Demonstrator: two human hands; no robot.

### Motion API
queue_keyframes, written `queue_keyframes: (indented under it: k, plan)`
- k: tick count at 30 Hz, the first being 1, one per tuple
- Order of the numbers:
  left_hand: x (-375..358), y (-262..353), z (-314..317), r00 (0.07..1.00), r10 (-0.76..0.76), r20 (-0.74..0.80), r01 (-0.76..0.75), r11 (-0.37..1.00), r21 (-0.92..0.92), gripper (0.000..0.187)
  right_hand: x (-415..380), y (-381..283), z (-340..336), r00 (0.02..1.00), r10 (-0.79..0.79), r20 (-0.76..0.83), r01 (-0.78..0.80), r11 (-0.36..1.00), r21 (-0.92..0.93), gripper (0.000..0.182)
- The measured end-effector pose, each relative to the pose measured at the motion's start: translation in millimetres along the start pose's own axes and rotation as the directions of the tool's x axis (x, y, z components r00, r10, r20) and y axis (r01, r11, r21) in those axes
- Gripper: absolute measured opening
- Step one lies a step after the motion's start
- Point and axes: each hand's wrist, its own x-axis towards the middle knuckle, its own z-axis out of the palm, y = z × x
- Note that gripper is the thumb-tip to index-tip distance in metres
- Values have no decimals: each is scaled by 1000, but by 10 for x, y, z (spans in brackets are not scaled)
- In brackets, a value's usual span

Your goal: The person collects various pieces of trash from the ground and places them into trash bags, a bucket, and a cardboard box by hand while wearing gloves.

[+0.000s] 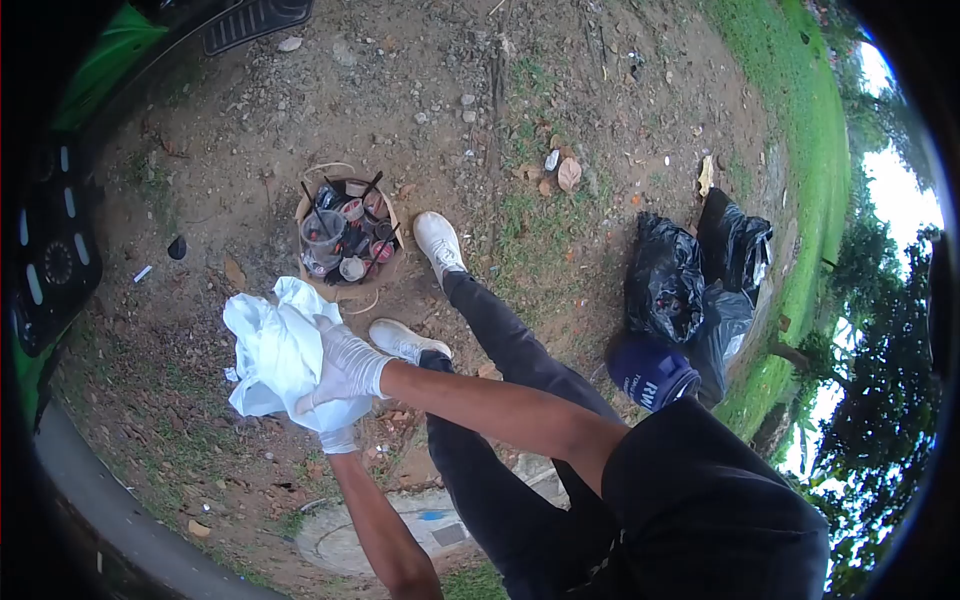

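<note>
Both hands gloved, both on the white bag (270,355).

One gloved hand (345,365) lies on top of the bag, fingers curled and clamped on its bunched plastic; the forearm runs back to a dark sleeve at lower right. The other hand (338,438) is under the bag's lower edge, mostly hidden by it, so only the glove cuff and forearm show. Can't tell its grip, and can't tell reliably which hand is left or right from this angle.

Landmark is the basket (345,240) on the dirt, packed with used cups and black straws:
- Bag is held in the air just below and left of the basket, not touching it as far as I can see.
- One white shoe (438,240) sits just right of the basket, the other shoe (405,342) below and right of it, near the upper hand.
- Black trash bags (690,280) lie well to the right of the basket, at the grass edge.
- A blue cap (652,372) lies below those bags.
- Round concrete cover (400,530) is far below the basket, under the lower forearm.
</note>
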Motion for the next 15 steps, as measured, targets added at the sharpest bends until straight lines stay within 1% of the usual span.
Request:
queue_keyframes:
  k: [2,5,6,7,9,11,12,13,15]
  plan:
    - [169,129,70,999,41,26,-42,998,41,52,71,44,-253,999,-8,38,3,991,131,139]
    - [386,301,266,991,101,93,-110,989,99,53,48,140,-624,974,-88,-209,134,966,221,99]
    - [454,347,336,986,112,124,-127,985,119,53,5,169,-708,935,-88,-345,184,949,257,89]
    - [505,379,407,980,121,160,-144,980,139,54,-23,239,-798,936,-89,-340,185,947,261,89]
    - [549,391,536,965,115,236,-164,966,201,54,-62,403,-966,934,135,-332,25,899,437,77]
    - [520,414,681,960,70,271,-153,942,299,55,-96,503,-1106,917,156,-368,10,911,411,66]
    - [408,444,733,979,44,199,-128,893,430,59,-121,513,-1180,911,176,-374,-20,923,385,66]
    - [385,590,800,980,36,195,-120,891,439,59,-93,622,-1191,885,141,-444,34,931,363,65]
    - [413,1057,916,984,119,136,-163,908,386,60,10,831,-1342,823,222,-522,42,894,447,62]
